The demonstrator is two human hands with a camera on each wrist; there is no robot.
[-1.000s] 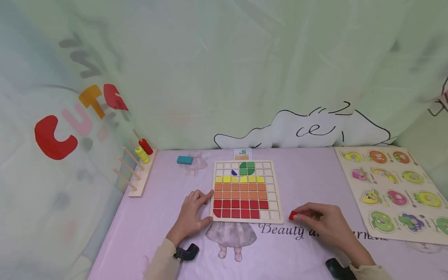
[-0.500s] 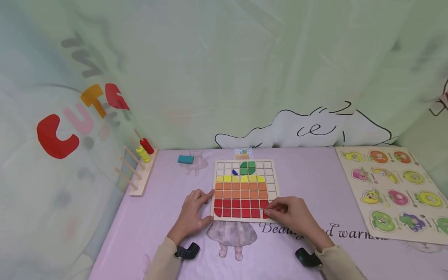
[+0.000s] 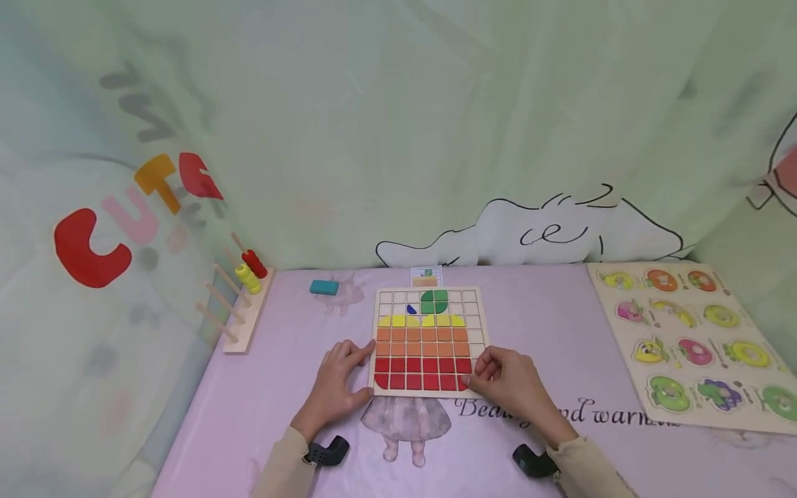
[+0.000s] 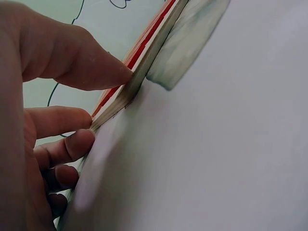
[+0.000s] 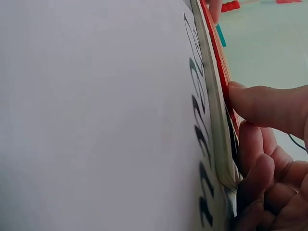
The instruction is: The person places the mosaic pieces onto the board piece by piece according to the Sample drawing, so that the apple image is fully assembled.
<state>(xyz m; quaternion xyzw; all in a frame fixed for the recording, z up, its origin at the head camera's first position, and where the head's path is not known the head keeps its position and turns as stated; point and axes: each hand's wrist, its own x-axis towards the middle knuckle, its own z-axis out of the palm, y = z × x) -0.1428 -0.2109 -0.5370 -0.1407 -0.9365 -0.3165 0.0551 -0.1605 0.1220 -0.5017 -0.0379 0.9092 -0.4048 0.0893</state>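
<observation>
A square wooden grid board lies on the cloth in the head view, with rows of red, orange and yellow tiles, plus green tiles and a small blue one. My left hand holds the board at its front left corner, thumb on the front edge and index finger on the left edge. At the front right, my right hand pinches a red tile with thumb and index finger, at the end of the bottom row. The fingertips partly cover that tile. In the right wrist view the thumb touches the red row.
A small pattern card stands behind the board. Back left are a teal block and a wooden peg stand with red and yellow beads. A fruit puzzle board lies at the right.
My right hand has moved left from beside the board, bringing the red tile to the last spot of the bottom red row. The left hand stays at the board's left edge.
</observation>
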